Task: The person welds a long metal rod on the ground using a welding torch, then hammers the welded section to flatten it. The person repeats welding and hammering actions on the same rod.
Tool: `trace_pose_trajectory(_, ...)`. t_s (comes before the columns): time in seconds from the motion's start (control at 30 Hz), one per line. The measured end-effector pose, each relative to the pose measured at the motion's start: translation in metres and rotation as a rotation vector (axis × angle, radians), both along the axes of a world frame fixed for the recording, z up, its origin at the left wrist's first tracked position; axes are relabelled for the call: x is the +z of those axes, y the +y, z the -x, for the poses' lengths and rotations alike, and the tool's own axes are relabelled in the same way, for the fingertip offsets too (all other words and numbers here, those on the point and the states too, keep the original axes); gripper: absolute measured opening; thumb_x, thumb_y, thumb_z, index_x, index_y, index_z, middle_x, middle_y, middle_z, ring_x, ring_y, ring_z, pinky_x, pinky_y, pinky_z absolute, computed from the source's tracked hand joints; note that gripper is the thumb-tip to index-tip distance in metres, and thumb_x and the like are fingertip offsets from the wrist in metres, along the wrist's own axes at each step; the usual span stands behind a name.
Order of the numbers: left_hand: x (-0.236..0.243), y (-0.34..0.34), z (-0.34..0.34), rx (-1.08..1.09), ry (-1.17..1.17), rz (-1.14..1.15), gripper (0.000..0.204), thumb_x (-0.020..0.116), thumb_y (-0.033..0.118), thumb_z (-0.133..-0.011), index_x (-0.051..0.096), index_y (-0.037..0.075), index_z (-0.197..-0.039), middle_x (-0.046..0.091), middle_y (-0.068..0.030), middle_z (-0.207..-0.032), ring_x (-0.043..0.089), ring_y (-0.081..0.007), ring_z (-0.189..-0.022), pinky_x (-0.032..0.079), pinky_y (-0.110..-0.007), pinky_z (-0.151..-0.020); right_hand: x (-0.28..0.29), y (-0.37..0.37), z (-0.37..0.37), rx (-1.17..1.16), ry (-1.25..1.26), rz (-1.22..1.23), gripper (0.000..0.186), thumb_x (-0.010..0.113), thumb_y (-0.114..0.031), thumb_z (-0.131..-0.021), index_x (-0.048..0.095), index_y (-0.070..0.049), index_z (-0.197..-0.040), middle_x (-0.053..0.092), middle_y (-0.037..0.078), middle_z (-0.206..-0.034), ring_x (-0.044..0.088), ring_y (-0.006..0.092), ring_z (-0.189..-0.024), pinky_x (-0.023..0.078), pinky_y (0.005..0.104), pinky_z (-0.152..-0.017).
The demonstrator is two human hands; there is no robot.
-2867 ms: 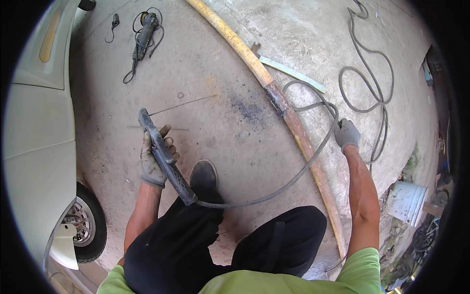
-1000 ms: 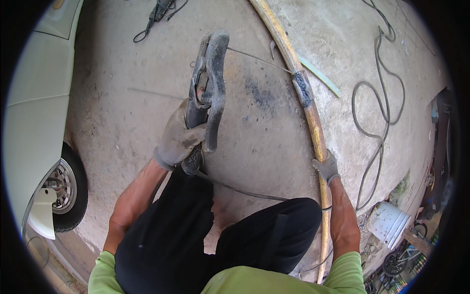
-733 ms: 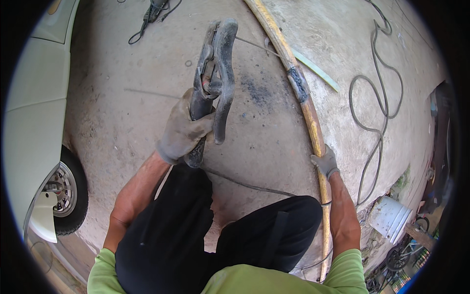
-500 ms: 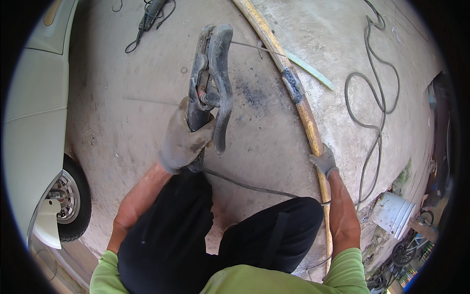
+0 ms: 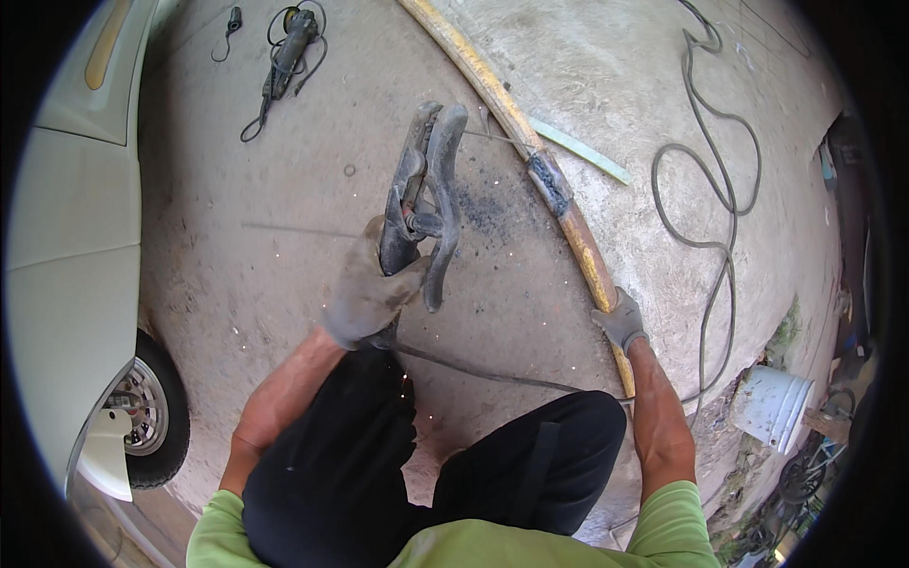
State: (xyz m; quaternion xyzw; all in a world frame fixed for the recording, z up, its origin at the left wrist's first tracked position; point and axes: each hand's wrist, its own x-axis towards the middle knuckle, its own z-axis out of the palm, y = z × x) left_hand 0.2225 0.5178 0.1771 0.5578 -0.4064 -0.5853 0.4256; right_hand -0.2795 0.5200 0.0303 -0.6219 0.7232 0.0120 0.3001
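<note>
My gloved left hand (image 5: 365,295) is wrapped round a black welding electrode holder (image 5: 447,180) above my left knee. From its jaws a thin welding rod (image 5: 490,137) runs right, its end at the long yellow, rusty pipe (image 5: 473,71), just above a dark, burnt-looking joint (image 5: 549,183). A second thin rod (image 5: 298,229) shows left of that hand; I cannot tell whether it is held. My gloved right hand (image 5: 622,320) grips the pipe lower down, beside my right knee. Small bright sparks are scattered round the holder and my left knee.
An angle grinder (image 5: 289,52) with its cord lies at the upper left. A pale green strip (image 5: 585,153) lies beside the pipe. Looped black cable (image 5: 729,189) covers the right floor, near a white bucket (image 5: 769,407). A pale vehicle (image 5: 76,208) with a wheel (image 5: 151,412) stands left.
Sparks have appeared. The view has shifted, showing more of the grinder. The holder now sits lower in view, and the rod's end still meets the pipe near the dark joint.
</note>
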Motion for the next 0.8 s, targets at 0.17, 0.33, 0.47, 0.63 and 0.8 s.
trace_pose_trajectory(0.17,-0.007,0.002,0.004,0.017,0.0,0.014,0.051,0.077,0.008,-0.098,0.052,-0.002,-0.141,0.064,-0.0015,-0.081,0.058,-0.0077,-0.064,0.048,-0.028,-0.057,0.006,0.0,-0.007,-0.019,0.028,-0.021,0.059,0.086,-0.032,-0.076,0.068,0.0,-0.123,0.076,0.027,-0.108,0.074,0.0434,-0.104,0.058,0.0474,-0.094)
trace_pose_trajectory(0.33,-0.001,-0.001,0.008,0.03,0.033,0.093,0.05,0.077,0.007,-0.098,0.05,-0.002,-0.14,0.063,-0.0014,-0.081,0.056,-0.0074,-0.064,0.047,-0.028,-0.056,0.014,0.0,-0.011,0.002,0.047,-0.007,0.061,0.085,-0.033,-0.076,0.067,0.0,-0.124,0.076,0.029,-0.108,0.074,0.0459,-0.104,0.058,0.0491,-0.094)
trace_pose_trajectory(0.47,-0.005,-0.007,0.008,-0.019,0.061,-0.041,0.048,0.077,0.008,-0.099,0.05,-0.003,-0.138,0.061,-0.0006,-0.079,0.054,-0.0076,-0.062,0.046,-0.029,-0.055,0.009,0.0,-0.007,-0.023,0.057,-0.033,0.061,0.087,-0.036,-0.077,0.069,-0.004,-0.126,0.077,0.025,-0.113,0.074,0.0429,-0.108,0.058,0.0481,-0.095)
trace_pose_trajectory(0.63,-0.005,-0.002,0.009,0.014,0.068,0.03,0.048,0.076,0.006,-0.097,0.051,-0.003,-0.137,0.061,-0.0017,-0.08,0.055,-0.0083,-0.063,0.047,-0.029,-0.056,0.01,0.001,-0.008,-0.016,0.074,-0.022,0.062,0.089,-0.038,-0.077,0.07,-0.006,-0.127,0.078,0.023,-0.116,0.075,0.0411,-0.11,0.058,0.0473,-0.097)
trace_pose_trajectory(0.8,-0.007,-0.003,0.005,0.003,0.005,0.026,0.048,0.076,0.005,-0.095,0.052,-0.003,-0.135,0.063,-0.0026,-0.084,0.06,-0.0096,-0.067,0.05,-0.029,-0.059,0.009,-0.001,-0.007,0.0,0.072,-0.025,0.062,0.089,-0.038,-0.077,0.07,-0.006,-0.127,0.077,0.024,-0.116,0.075,0.0408,-0.11,0.058,0.0464,-0.097)
